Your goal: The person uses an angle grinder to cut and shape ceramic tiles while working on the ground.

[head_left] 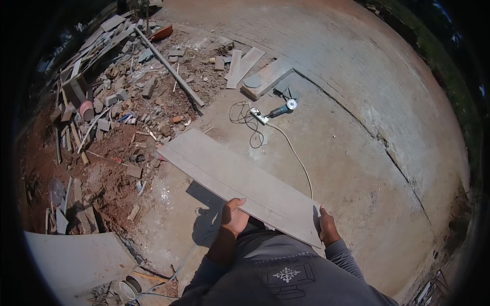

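Note:
A long pale grey tile (219, 171), with a thin line running along it, is held at a slant in front of my body. My left hand (234, 218) grips its lower long edge near the middle, thumb on the top face. At the tile's right end, my right hand (327, 224) holds the short edge. Beyond the tile, an angle grinder (279, 110) lies on the concrete beside a white power strip (259, 116) with coiled black cable and a pale cord running under the tile.
Rubble (102, 117) with boards and broken blocks covers the dirt at left. A long beam (168, 66) lies across it. Cut slabs (237, 69) and a wooden block (273, 74) sit ahead. A pale sheet (71, 262) and a bucket (128, 288) are at lower left.

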Available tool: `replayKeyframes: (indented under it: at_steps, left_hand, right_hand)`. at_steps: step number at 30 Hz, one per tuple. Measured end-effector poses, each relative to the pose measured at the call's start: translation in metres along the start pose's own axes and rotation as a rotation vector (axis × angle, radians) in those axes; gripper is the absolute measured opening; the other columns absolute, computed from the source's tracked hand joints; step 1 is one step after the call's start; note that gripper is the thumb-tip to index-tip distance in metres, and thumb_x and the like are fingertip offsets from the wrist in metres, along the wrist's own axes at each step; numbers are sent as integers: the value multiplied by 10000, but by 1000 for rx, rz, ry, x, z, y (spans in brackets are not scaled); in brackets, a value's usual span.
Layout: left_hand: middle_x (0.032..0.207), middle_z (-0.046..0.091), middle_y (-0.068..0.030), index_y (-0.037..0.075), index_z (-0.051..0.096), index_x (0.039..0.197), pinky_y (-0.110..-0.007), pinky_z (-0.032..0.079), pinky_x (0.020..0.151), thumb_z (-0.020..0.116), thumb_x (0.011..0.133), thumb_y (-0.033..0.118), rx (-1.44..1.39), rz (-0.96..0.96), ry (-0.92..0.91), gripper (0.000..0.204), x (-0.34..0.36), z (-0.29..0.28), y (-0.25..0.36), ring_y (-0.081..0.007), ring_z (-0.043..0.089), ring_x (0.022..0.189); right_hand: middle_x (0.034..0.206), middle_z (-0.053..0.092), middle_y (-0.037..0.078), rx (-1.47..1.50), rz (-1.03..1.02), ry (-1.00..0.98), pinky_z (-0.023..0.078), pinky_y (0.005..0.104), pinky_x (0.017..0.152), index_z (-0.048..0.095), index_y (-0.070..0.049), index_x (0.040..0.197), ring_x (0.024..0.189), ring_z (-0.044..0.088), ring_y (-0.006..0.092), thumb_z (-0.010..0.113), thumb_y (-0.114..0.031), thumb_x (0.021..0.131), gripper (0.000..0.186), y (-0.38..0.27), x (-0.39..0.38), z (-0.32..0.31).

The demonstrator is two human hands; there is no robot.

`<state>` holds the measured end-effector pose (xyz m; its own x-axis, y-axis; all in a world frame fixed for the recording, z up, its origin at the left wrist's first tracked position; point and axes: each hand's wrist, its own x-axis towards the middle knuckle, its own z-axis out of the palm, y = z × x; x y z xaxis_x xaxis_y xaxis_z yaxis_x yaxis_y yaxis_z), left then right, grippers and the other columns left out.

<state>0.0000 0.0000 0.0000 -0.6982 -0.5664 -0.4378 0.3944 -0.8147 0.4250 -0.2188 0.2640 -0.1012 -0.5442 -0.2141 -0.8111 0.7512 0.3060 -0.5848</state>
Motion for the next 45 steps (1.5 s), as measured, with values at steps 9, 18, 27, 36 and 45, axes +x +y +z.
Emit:
replayKeyframes:
  at_steps: [9,18,27,36,45]
  left_hand:
    - [1334,528,-152,-47,455,1320,-449,322,1121,569,800,111,8,-268,63,555,209,68,91,-297,456,1297]
    - [1368,527,-165,-55,437,1346,-452,319,1126,584,843,122,15,-427,38,553,461,91,133,-304,462,1308]
    - [1346,539,-158,-35,457,1326,-479,348,1112,550,869,107,7,-692,112,488,639,96,162,-316,497,1271]
    - [1276,569,-158,-32,476,1289,-463,399,1067,553,854,105,138,-1061,244,463,852,18,243,-311,537,1216]
    - [1227,577,-164,-39,483,1241,-477,428,1041,579,830,88,113,-1334,308,441,945,-58,222,-317,556,1181]
  right_hand:
    - [812,621,107,-84,41,323,486,333,641,595,126,971,677,580,174,549,-464,975,592,-160,57,115]
    - [684,522,11,18,-33,365,365,293,524,590,46,750,585,423,94,569,-447,968,539,-293,204,207]
    - [772,607,94,59,168,512,474,346,582,617,93,875,652,573,177,575,-459,964,561,-347,276,260]
    - [986,644,185,321,322,766,535,426,735,562,175,1079,851,645,279,549,-469,962,655,-382,293,497]
    - [858,661,111,299,249,869,530,367,651,639,107,1034,742,642,213,490,-470,988,597,-385,336,593]
